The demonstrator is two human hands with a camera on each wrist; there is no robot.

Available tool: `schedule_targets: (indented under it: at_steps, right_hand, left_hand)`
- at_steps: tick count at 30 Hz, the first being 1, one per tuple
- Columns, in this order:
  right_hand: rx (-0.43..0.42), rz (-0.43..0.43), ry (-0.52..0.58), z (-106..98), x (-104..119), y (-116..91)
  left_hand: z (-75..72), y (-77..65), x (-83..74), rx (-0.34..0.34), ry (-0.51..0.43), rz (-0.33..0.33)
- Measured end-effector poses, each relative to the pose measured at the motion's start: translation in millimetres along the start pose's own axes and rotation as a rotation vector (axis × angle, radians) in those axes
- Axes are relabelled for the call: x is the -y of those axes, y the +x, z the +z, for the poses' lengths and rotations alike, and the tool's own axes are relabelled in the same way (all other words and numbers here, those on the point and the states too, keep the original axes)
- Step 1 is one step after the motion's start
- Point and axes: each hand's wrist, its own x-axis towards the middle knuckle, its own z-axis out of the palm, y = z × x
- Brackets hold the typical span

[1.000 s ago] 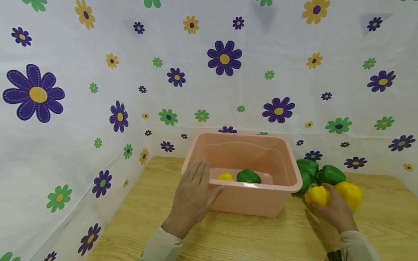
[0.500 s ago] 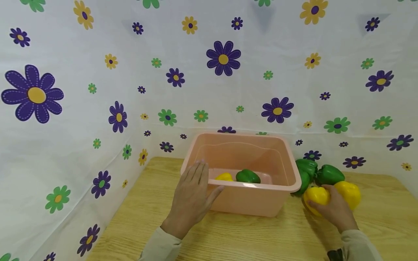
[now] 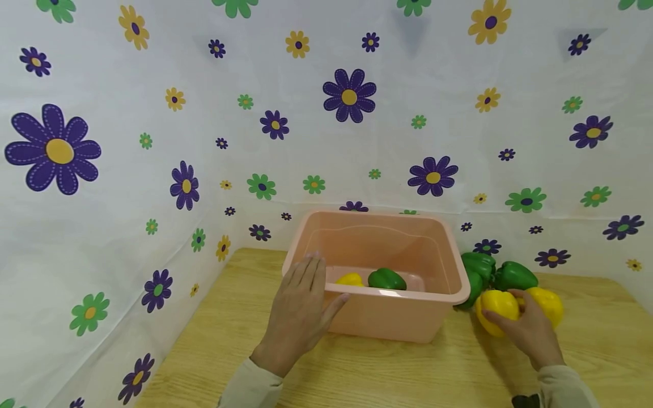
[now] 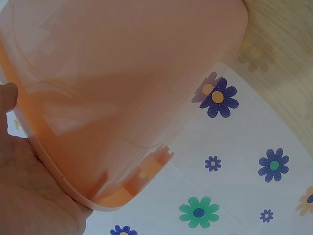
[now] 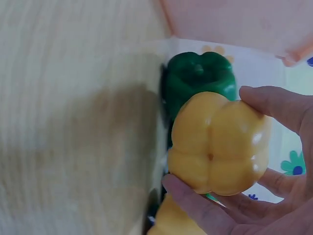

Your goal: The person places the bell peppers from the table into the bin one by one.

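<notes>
My right hand (image 3: pixel 535 334) grips a yellow bell pepper (image 3: pixel 500 306) between thumb and fingers, right of a pink plastic tub (image 3: pixel 385 322). In the right wrist view, the thumb and fingers wrap the sides of this pepper (image 5: pixel 220 144). My left hand (image 3: pixel 296 317) rests on the tub's near left rim with its fingers straight and thumb spread. Inside the tub lie a green bell pepper (image 3: pixel 386 279) and a yellow one (image 3: pixel 350 279), both partly hidden by the front wall. Another yellow bell pepper (image 3: pixel 550 306) sits just behind my right hand.
Several green bell peppers (image 3: pixel 516 276) cluster between the tub's right side and the back wall. A flower-printed white sheet (image 3: pixel 306 130) rises behind and to the left of the wooden table (image 3: pixel 347 377).
My right hand has shifted its grip on the yellow bell pepper, which has tilted and now shows more of its face. The left hand stays in place on the tub.
</notes>
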Motion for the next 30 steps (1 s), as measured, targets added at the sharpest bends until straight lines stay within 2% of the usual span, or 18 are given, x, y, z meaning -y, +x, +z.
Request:
schedule_targets:
  at_steps: [5, 18, 21, 24, 27, 30]
  right_hand:
    - [-0.081, -0.017, 0.065, -4, 8, -5]
    - [-0.359, -0.05, 0.417, -1, 38, -19]
    - [-0.422, -0.045, 0.557, -3, 49, -21]
    - [-0.476, -0.082, 0.742, -4, 60, -23]
    - [-0.5, -0.146, 0.905, -4, 70, -25]
    - [-0.502, -0.198, 1.009, -2, 79, -28]
  left_hand:
    - [0.6, -0.8, 0.2, 0.003, -0.005, -0.001]
    - [0.4, -1.3, 0.1, 0.008, -0.001, 0.0]
    - [0.4, -1.3, 0.2, 0.005, -0.003, 0.001]
    - [0.5, -1.4, 0.5, 0.005, -0.001, 0.0]
    - [0.9, -1.6, 0.9, 0.004, 0.003, 0.001]
    - [1.1, -1.7, 1.1, 0.001, 0.005, 0.003]
